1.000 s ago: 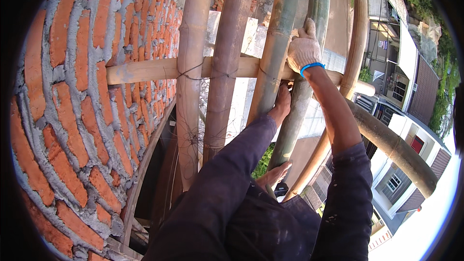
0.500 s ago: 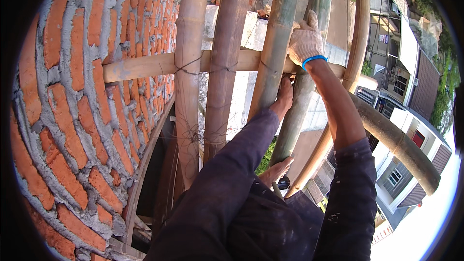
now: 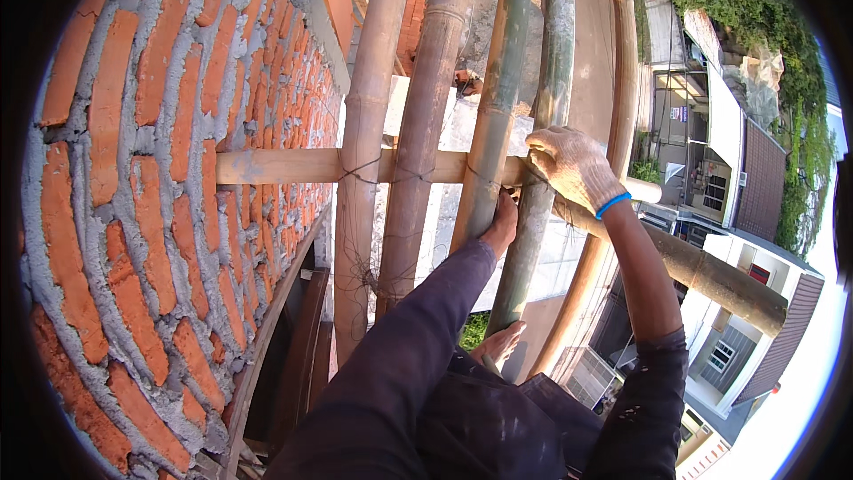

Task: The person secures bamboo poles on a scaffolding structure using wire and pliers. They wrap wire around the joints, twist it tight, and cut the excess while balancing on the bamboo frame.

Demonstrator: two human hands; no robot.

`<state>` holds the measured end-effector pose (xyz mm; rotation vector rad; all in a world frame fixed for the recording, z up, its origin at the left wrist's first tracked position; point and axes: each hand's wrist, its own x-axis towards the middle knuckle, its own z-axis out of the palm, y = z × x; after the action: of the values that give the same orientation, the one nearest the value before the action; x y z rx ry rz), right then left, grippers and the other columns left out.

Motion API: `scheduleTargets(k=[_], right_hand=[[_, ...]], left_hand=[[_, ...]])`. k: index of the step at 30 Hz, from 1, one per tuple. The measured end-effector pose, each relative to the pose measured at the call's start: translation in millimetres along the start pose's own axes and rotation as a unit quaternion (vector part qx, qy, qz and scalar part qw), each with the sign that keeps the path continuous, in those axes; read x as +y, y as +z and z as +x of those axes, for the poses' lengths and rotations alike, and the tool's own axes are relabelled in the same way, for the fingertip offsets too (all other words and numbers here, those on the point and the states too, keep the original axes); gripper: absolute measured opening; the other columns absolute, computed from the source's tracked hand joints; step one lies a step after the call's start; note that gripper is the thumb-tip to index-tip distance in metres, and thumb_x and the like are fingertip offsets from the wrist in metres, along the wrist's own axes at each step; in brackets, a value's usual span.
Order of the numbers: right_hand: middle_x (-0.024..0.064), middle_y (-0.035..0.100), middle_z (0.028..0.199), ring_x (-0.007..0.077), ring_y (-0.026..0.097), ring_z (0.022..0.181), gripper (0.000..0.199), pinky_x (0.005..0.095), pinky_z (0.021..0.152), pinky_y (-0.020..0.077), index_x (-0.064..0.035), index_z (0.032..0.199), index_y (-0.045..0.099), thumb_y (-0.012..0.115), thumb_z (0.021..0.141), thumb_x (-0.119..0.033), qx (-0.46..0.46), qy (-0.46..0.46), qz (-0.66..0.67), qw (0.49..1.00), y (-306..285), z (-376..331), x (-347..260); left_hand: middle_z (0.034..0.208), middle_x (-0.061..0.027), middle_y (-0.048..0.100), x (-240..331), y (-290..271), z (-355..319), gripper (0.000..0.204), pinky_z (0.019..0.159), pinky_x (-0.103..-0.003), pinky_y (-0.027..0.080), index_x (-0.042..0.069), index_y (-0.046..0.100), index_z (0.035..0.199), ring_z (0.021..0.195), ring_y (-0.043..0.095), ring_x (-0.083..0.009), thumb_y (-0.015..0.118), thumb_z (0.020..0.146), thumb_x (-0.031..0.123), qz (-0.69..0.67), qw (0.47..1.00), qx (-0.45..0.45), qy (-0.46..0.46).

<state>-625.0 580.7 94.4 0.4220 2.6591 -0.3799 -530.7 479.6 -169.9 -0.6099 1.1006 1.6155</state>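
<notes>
My right hand [image 3: 577, 166], in a pale knitted glove with a blue band at the wrist, is at a greenish upright bamboo pole [image 3: 536, 222], where it meets a horizontal bamboo crosspiece [image 3: 293, 165]. Its fingers are bent together over the pole's edge; whatever they pinch is hidden. Dark wire [image 3: 533, 175] shows just below the fingertips. More wire ties [image 3: 414, 171] bind neighbouring bamboo poles [image 3: 355, 204] to the crosspiece. My left hand is out of view. One bare foot [image 3: 502, 224] rests by the crosspiece, the other [image 3: 500, 344] beside the greenish pole lower down.
A rough brick wall [image 3: 160, 213] with grey mortar rises on the left. Loose thin wire [image 3: 360, 276] tangles around the left poles. A thick bamboo pole [image 3: 720, 283] juts out to the right. Houses [image 3: 742, 320] and trees [image 3: 746, 0] lie beyond and below.
My right hand has moved down the greenish pole to the crosspiece joint, its fingers now bent inward rather than lying along the pole. The view has shifted slightly.
</notes>
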Motion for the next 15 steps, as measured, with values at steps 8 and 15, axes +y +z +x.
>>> scheduleTargets(k=[8, 15], right_hand=[[0.0138, 0.067, 0.115, 0.0353, 0.062, 0.114, 0.040, 0.0464, 0.099, 0.0499, -0.0092, 0.122, 0.064, 0.076, 0.086, -0.023, -0.244, -0.034, 0.344, 0.906, -57.3, -179.8, -105.8], [0.0174, 0.056, 0.135, 0.0376, 0.058, 0.123, 0.072, 0.0443, 0.102, 0.0502, -0.0088, 0.147, 0.041, 0.076, 0.088, -0.030, -0.280, -0.075, 0.472, 0.833, -18.4, -275.9, -178.7]], left_hand=[[0.128, -0.0141, 0.066, 24.3, 6.1, -32.0, 0.033, 0.092, -0.041, 0.051, 0.008, 0.066, 0.124, 0.115, 0.065, -0.0292, 0.048, 0.098, 0.020, 0.673, 0.730, -0.110, -0.035], [0.118, -0.0219, 0.069, 35.5, 19.8, -82.0, 0.031, 0.091, -0.050, 0.055, 0.006, 0.062, 0.121, 0.109, 0.067, -0.0426, 0.046, 0.100, 0.022, 0.358, 0.928, 0.096, -0.031]])
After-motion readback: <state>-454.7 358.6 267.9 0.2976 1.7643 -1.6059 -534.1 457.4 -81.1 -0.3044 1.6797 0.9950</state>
